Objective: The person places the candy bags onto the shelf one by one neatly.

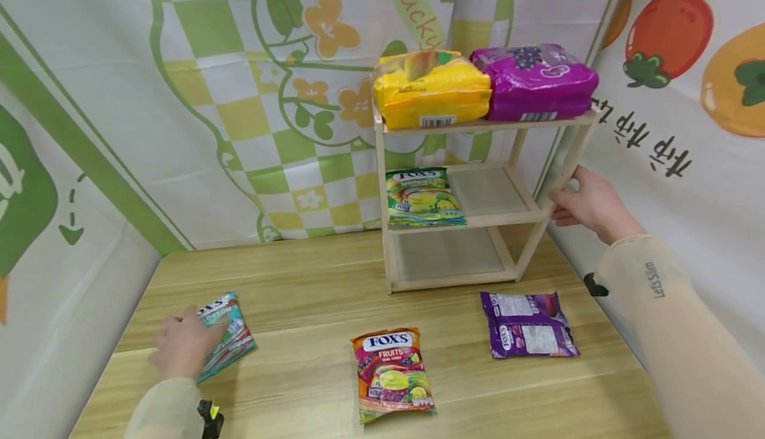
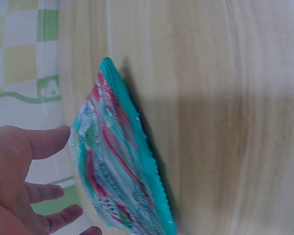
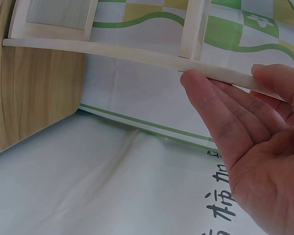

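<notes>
My left hand [image 1: 186, 345] hovers over a teal bag of FOX'S candy [image 1: 238, 333] at the table's left side. In the left wrist view its fingers are spread, with the thumb tip right at the bag's edge. On the other side, my right hand [image 1: 592, 205] grips the right front post of a small pale shelf rack [image 1: 385, 246]. The right wrist view shows the thumb on one side of the post [image 3: 112, 51] and the fingers on the other.
On the rack's top lie a yellow pack [image 1: 433, 97] and a purple pack [image 1: 534, 84]; a green candy bag [image 1: 423, 196] lies on the middle shelf. An orange candy bag [image 1: 393, 376] and a purple candy bag [image 1: 528, 325] lie on the wooden table [image 1: 287, 372]. Printed curtains [image 1: 335, 180] surround it.
</notes>
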`<state>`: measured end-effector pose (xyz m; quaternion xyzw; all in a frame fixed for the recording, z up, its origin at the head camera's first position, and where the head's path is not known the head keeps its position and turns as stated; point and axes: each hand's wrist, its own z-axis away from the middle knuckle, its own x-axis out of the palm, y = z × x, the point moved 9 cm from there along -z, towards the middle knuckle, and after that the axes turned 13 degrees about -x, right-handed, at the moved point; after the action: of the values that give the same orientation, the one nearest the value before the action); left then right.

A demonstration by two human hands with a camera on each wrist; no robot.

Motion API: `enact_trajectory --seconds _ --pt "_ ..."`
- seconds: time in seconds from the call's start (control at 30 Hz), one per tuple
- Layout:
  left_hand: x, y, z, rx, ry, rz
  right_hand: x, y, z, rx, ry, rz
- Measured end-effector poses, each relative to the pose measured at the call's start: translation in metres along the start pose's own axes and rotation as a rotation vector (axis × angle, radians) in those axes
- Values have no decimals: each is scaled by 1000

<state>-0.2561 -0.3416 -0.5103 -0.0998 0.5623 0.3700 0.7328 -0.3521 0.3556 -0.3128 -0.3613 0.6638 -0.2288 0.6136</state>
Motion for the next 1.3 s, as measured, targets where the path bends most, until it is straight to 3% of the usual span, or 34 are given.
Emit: enact_trajectory --seconds 0.3,0.73,1.3 --pt "13 -19 -7 -54 -10 5 0 0 0 -2 -2 1" --pt "18 -30 -1 -112 -4 52 2 -1 0 -8 -1 -20" --pt "18 -28 -14 -56 42 114 1 1 -1 1 1 -23"
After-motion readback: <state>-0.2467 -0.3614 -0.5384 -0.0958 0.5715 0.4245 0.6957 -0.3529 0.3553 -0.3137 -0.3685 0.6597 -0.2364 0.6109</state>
